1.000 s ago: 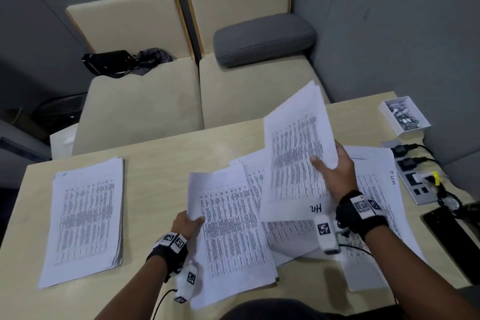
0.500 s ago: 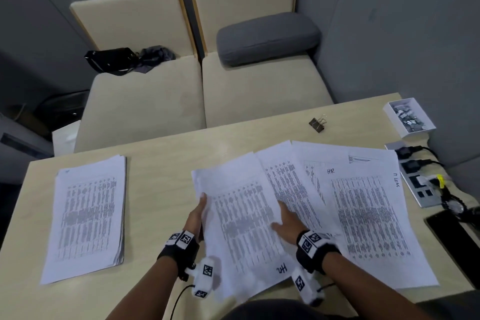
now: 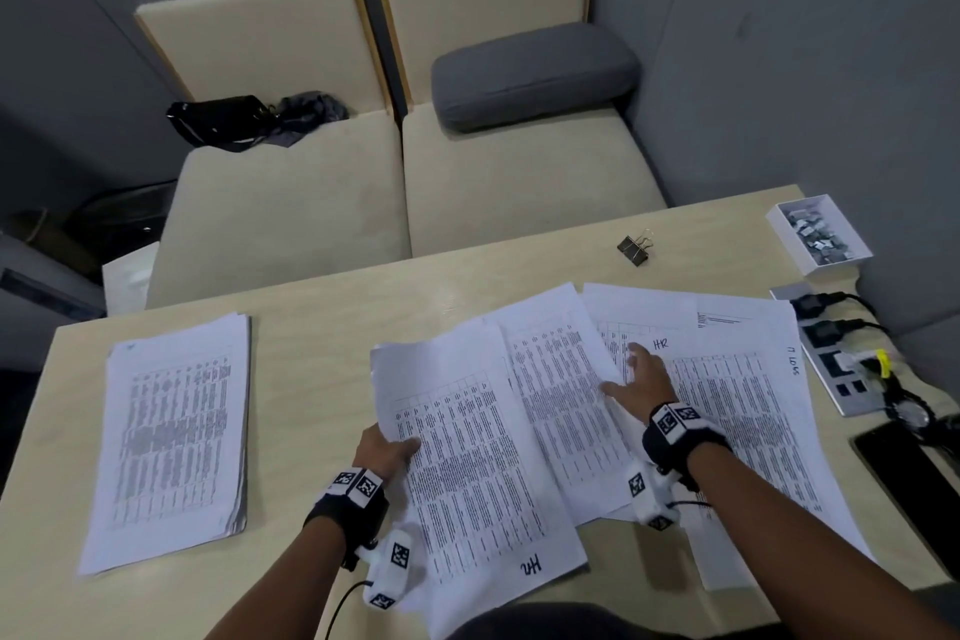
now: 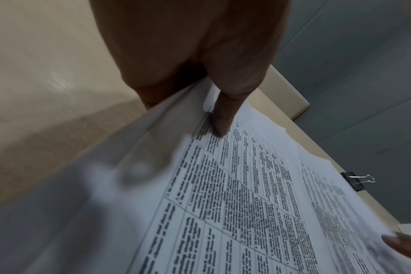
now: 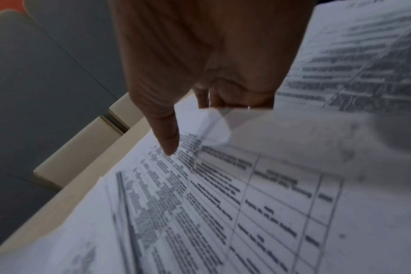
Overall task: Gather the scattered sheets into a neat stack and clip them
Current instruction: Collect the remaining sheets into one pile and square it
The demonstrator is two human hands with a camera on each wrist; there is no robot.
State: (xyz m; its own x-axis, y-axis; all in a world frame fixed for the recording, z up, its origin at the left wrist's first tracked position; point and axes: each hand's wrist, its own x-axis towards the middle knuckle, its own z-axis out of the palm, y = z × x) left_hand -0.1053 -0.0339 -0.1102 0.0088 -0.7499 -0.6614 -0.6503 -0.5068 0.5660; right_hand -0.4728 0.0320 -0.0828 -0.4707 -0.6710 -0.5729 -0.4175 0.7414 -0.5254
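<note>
Several printed sheets [image 3: 737, 411] lie fanned across the table's [image 3: 332, 307] middle and right. My left hand [image 3: 387, 452] grips the left edge of the nearest pile of sheets [image 3: 467, 473], marked "HR" at its near end. Its thumb [image 4: 221, 126] sits on top and its fingers are hidden underneath. My right hand [image 3: 636, 379] lies spread where the middle sheet [image 3: 556, 379] overlaps the right ones, and its thumb [image 5: 167, 146] presses on the print. A raised sheet edge [image 5: 293, 133] hides the fingertips. A black binder clip [image 3: 635, 250] [image 4: 357, 180] lies beyond the sheets.
A squared stack of sheets [image 3: 171, 437] sits at the table's left. A white box of clips [image 3: 818, 237] stands at the far right corner, with a power strip [image 3: 841, 369] and a dark phone [image 3: 909, 478] along the right edge. A beige sofa [image 3: 519, 182] stands behind the table.
My right hand laid the sheet it held up onto the pile in my left hand. It then moved right to the edge of the middle sheet. The binder clip came into view.
</note>
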